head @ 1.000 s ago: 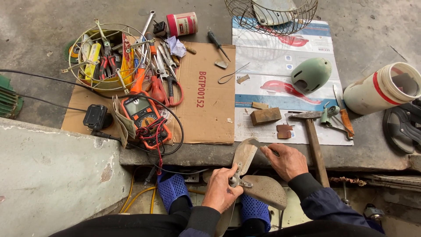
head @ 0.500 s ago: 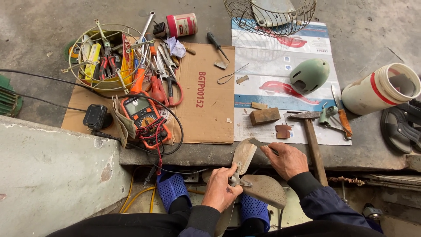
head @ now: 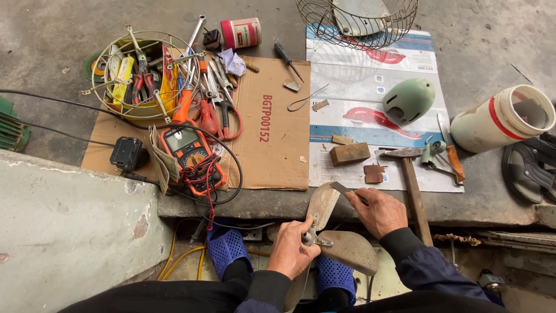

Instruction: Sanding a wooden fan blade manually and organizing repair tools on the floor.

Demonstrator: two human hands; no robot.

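Observation:
My left hand (head: 294, 249) grips the hub of a greyish fan blade (head: 341, 249), held over my lap at the front edge of the concrete step. One blade (head: 322, 203) of it points up toward the step. My right hand (head: 379, 211) holds a small flat piece (head: 341, 188), maybe sandpaper or a scraper, against the upper blade's edge. A hammer (head: 412, 185) with a wooden handle lies just right of my right hand.
On flattened cardboard (head: 272, 139) lie an orange multimeter (head: 194, 153) with leads, pliers and a wire guard (head: 136, 75) full of tools. A printed sheet (head: 370, 75) holds a green motor cover (head: 408, 99) and a wooden block (head: 349, 153). A white bucket (head: 503, 119) lies right. A wire fan cage (head: 356, 17) sits at top.
Nothing has visibly changed beyond slight shifts of my right hand along the blade's edge.

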